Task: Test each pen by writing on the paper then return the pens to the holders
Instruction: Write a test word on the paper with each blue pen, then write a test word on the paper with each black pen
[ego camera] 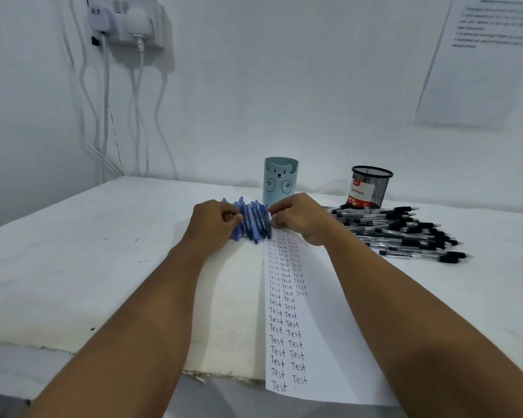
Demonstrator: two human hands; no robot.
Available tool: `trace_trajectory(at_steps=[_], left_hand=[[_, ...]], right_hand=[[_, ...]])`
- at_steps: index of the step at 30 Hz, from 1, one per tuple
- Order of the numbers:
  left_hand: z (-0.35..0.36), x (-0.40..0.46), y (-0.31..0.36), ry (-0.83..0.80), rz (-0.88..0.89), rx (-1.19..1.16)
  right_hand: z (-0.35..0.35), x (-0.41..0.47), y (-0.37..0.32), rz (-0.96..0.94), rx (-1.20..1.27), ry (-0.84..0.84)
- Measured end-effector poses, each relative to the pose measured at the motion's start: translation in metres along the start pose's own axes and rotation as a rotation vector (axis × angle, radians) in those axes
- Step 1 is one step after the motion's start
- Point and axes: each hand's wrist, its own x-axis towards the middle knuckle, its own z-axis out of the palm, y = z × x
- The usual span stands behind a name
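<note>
Both my hands are out over the middle of the counter (73, 251), one on each side of the blue pens (252, 221).

Left hand (216, 223): fingers curled, thumb and fingertips pressed against the left side of the bunch. Grip closed on the blue pens.

Right hand (299, 218): fingers curled, tips touching the right side of the same bunch; its heel rests on the top of the paper (317, 312). Grip closed on the blue pens as well.

The blue pens lie side by side, pointing roughly toward me, squeezed between the two hands just off the paper's far left corner.

The paper runs from the hands down to the near edge of the counter and hangs a little over it. "Test" is written in columns down its left part, three across near the top, two lower down.

Bear holder (280, 181): light blue, upright, just behind the blue pens, toward the counter's far edge. Mesh holder (370, 188): black, upright, to its right, with a red-and-white label showing inside.

Black pens (405, 233): a loose pile lying flat on the right side of the counter, in front of the mesh holder, beside my right wrist.

Wall behind: a socket (127, 22) with plugs and hanging cables at upper left, a printed sheet (480, 61) at upper right, text too blurred to read.
</note>
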Motion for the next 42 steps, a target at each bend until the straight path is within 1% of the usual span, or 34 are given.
trace_trajectory(at_steps=[4, 5, 8, 10, 12, 14, 16, 18, 22, 26, 29, 32, 35, 37, 39, 42], left_hand=[[0.002, 0.000, 0.000, -0.004, 0.015, 0.011], [0.002, 0.001, -0.002, -0.003, 0.020, 0.017], [0.004, 0.003, -0.005, 0.005, 0.053, 0.067], [0.010, 0.002, -0.002, 0.020, 0.101, 0.139], [0.017, -0.002, 0.006, 0.014, 0.182, 0.224], [0.024, -0.009, 0.016, -0.066, 0.275, 0.261], [0.030, -0.016, 0.024, -0.165, 0.314, 0.335], [0.033, -0.020, 0.027, -0.223, 0.316, 0.398], [0.032, -0.023, 0.026, -0.215, 0.302, 0.421], [0.034, -0.021, 0.024, -0.220, 0.314, 0.449], [0.032, -0.021, 0.024, -0.202, 0.330, 0.405], [0.028, -0.021, 0.021, -0.246, 0.348, 0.301], [0.024, -0.022, 0.019, -0.298, 0.370, 0.252], [0.023, -0.021, 0.019, -0.314, 0.390, 0.243], [0.023, -0.019, 0.017, -0.324, 0.407, 0.228], [0.021, -0.019, 0.017, -0.360, 0.397, 0.156]], right_hand=[[-0.026, -0.006, 0.001, -0.016, -0.133, 0.065], [-0.035, -0.010, 0.003, -0.030, -0.203, 0.086], [-0.071, -0.030, 0.015, -0.075, -0.513, 0.199], [-0.098, -0.051, 0.025, -0.064, -0.606, 0.260], [-0.119, -0.070, 0.035, -0.034, -0.623, 0.282], [-0.130, -0.087, 0.046, -0.022, -0.642, 0.288], [-0.132, -0.097, 0.062, -0.017, -0.655, 0.298], [-0.129, -0.105, 0.077, -0.022, -0.646, 0.293], [-0.127, -0.111, 0.090, -0.063, -0.686, 0.270], [-0.128, -0.108, 0.097, -0.102, -0.712, 0.302], [-0.126, -0.103, 0.098, -0.097, -0.807, 0.295], [-0.119, -0.097, 0.093, -0.117, -0.879, 0.305], [-0.107, -0.093, 0.090, -0.235, -0.929, 0.365], [-0.100, -0.092, 0.088, -0.346, -0.905, 0.404], [-0.096, -0.092, 0.085, -0.431, -0.829, 0.414], [-0.095, -0.092, 0.082, -0.489, -0.796, 0.451]])
